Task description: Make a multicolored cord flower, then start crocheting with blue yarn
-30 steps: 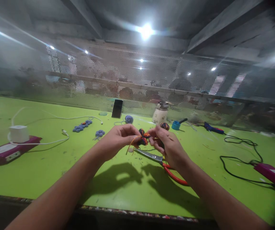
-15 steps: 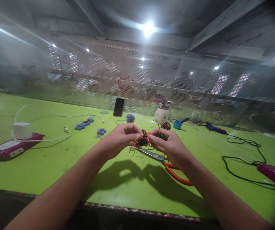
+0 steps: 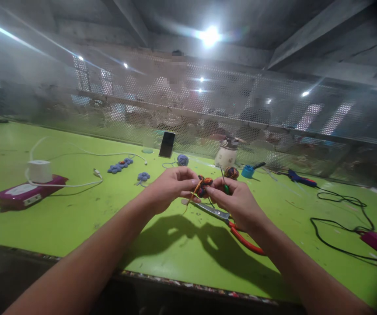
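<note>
- The left hand [image 3: 175,186] pinches the left side of a multicolour yarn piece [image 3: 204,186]; the right hand [image 3: 237,199] grips its right side, with a green-gripped hook [image 3: 226,189] tucked among the fingers, shaft pointing up.
- The piece is above the middle of the surface [image 3: 109,232], clear of it; an orange yarn tail [image 3: 191,199] hangs below.
- A second ago its petals lay spread and no hook showed; now it looks bunched, orange strands uppermost; it seems to be getting turned by fingertip, the hook kept ready.
- Red-handled scissors [image 3: 219,213] lie under the right hand, towards the near edge; a multicolour yarn ball [image 3: 232,173] and blue yarn ball [image 3: 182,160] sit towards the far edge.
</note>
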The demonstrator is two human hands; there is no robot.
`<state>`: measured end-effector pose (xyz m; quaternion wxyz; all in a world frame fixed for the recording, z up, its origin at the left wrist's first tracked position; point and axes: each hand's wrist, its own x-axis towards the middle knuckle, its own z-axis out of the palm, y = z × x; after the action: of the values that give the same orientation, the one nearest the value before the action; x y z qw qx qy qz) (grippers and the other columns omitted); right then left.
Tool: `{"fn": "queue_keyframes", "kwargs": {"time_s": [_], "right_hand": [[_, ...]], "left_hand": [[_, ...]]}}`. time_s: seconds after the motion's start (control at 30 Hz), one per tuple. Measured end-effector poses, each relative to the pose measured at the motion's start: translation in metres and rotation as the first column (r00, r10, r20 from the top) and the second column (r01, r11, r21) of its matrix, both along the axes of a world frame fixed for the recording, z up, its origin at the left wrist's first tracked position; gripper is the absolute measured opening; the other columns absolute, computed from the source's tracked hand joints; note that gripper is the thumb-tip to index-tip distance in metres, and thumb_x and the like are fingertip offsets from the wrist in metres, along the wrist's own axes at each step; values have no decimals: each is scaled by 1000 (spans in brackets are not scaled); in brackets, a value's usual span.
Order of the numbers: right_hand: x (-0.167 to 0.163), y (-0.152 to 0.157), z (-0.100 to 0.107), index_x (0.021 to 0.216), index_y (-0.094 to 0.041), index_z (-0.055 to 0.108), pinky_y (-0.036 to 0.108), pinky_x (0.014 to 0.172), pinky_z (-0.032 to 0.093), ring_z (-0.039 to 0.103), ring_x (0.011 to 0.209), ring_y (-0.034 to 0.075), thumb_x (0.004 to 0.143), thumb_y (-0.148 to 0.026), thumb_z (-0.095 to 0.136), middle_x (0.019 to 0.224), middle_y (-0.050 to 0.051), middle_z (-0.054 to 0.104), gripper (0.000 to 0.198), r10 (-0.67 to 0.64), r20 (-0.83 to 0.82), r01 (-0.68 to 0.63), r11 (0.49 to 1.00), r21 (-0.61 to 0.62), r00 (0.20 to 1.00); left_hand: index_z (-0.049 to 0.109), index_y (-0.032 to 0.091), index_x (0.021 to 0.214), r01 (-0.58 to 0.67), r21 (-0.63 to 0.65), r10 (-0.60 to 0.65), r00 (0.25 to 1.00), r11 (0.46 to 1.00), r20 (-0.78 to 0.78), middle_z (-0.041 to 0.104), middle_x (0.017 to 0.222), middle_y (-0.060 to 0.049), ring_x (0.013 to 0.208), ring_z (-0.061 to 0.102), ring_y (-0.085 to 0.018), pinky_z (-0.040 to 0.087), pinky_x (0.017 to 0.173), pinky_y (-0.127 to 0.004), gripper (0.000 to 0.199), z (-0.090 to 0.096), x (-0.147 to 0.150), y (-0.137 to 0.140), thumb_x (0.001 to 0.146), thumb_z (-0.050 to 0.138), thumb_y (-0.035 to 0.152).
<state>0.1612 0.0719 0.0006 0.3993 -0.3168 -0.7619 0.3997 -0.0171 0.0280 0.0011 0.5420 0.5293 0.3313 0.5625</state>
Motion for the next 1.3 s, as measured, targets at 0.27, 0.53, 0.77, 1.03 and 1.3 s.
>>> {"fn": "queue_keyframes", "kwargs": {"time_s": [0.27, 0.53, 0.77, 1.03, 1.3], "right_hand": [[2, -2, 5, 66, -16, 55, 23, 46, 26, 35, 49, 8, 75, -35, 65, 54, -3, 47, 23, 28, 19, -28, 999, 22, 999], [5, -1, 6, 67, -16, 56, 25, 50, 31, 39, 52, 9, 77, -34, 64, 57, -2, 51, 23, 34, 63, -39, 996, 79, 997], [2, -5, 10, 68, -15, 59, 24, 49, 31, 39, 51, 8, 75, -39, 67, 57, -2, 51, 26, -39, 15, 37, 991, 126, 999], [-6, -13, -11, 72, -15, 56, 24, 48, 33, 40, 50, 10, 78, -36, 65, 58, -2, 49, 23, -267, 35, 212, 830, 517, 963], [-8, -10, -20, 77, -14, 61, 24, 50, 34, 41, 49, 9, 81, -22, 59, 56, -2, 49, 10, -282, -6, 236, 792, 563, 959]], "left_hand": [[55, 12, 74, 33, -23, -33, 999, 999, -1, 63, 70, -5, 63, 63, -16, 51, 68, -36, 23, 2, -2, 0, 71, 73, 26], [54, 13, 76, 46, -14, -46, 999, 999, -7, 63, 73, -7, 65, 63, -17, 49, 64, -34, 23, 2, -3, 0, 74, 71, 28], [53, 13, 77, -26, 15, 26, 1000, 1000, -7, 62, 74, -5, 66, 63, -16, 53, 66, -35, 17, 3, 2, -2, 78, 66, 24], [51, 13, 71, -199, -31, 201, 976, 979, 80, 61, 68, -2, 63, 62, -12, 53, 68, -32, 14, 6, 14, -4, 80, 61, 12], [50, 13, 69, -186, -107, 200, 970, 977, 138, 66, 71, -6, 65, 64, -15, 54, 74, -37, 15, 8, 17, -5, 81, 60, 10]]}}
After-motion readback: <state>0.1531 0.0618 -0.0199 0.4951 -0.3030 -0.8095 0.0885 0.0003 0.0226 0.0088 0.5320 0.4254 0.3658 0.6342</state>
